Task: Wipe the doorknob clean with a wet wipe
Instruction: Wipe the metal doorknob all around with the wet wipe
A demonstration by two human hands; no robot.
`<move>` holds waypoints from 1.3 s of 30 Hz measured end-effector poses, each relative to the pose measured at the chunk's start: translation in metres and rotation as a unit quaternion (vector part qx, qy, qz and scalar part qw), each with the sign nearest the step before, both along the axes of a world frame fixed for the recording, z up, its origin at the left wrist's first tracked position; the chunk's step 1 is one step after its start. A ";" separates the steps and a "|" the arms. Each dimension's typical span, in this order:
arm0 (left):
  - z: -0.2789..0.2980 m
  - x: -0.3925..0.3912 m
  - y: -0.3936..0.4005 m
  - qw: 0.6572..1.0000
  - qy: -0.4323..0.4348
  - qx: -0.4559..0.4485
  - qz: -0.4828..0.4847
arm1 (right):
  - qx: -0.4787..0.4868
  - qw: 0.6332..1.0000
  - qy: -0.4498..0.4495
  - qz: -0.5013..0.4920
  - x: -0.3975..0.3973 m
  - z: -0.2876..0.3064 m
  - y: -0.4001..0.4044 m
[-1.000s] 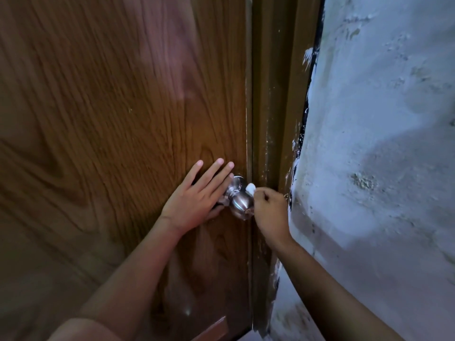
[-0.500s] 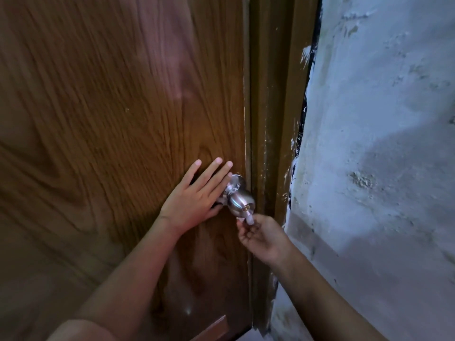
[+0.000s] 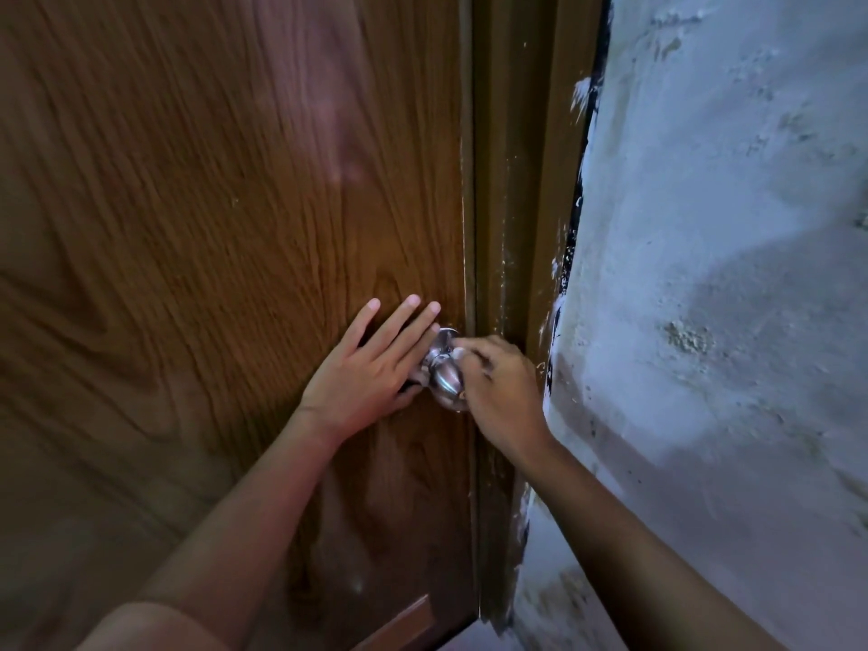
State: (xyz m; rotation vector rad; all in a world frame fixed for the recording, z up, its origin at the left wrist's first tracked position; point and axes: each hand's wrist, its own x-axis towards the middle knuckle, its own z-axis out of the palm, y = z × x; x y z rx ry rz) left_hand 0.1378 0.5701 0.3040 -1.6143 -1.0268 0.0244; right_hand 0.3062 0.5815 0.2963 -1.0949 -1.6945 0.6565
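Note:
A round silver doorknob (image 3: 445, 378) sticks out of a brown wooden door (image 3: 225, 227) near its right edge. My left hand (image 3: 371, 368) lies flat on the door just left of the knob, fingers spread and pointing up. My right hand (image 3: 498, 387) is curled over the knob's top and right side. It pinches a small white wet wipe (image 3: 459, 353), of which only a sliver shows at the fingertips, pressed to the knob's upper neck. The hand is motion-blurred.
The brown door frame (image 3: 516, 180) runs upright right beside the knob. A rough, white-painted wall (image 3: 728, 274) with flaking patches fills the right side, close to my right forearm.
My right hand has swung from under the knob, palm up, round to its top and right side with the wipe. My left hand has stayed flat on the door.

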 end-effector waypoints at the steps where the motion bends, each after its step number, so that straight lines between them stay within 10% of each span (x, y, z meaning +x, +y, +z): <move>1: -0.001 0.000 0.000 1.000 0.003 0.001 -0.001 | 0.033 0.999 -0.037 0.015 -0.002 0.003 -0.001; 9: -0.002 -0.001 0.001 1.000 0.014 0.013 -0.014 | 0.405 0.861 -0.307 0.012 0.004 -0.021 -0.012; 15: -0.001 -0.001 0.001 1.000 0.007 0.008 -0.018 | 0.500 0.801 -0.326 -0.040 0.035 -0.062 -0.005; 26: -0.002 0.000 0.002 1.000 0.003 0.015 -0.018 | 0.154 0.986 0.026 -0.065 0.036 -0.051 -0.008; 31: -0.004 -0.001 0.002 1.000 0.004 0.016 -0.017 | -0.093 0.969 0.220 -0.067 0.014 -0.049 -0.022; 39: -0.003 -0.002 0.002 1.000 0.005 0.013 -0.019 | -0.106 0.966 0.233 -0.038 -0.010 -0.055 -0.042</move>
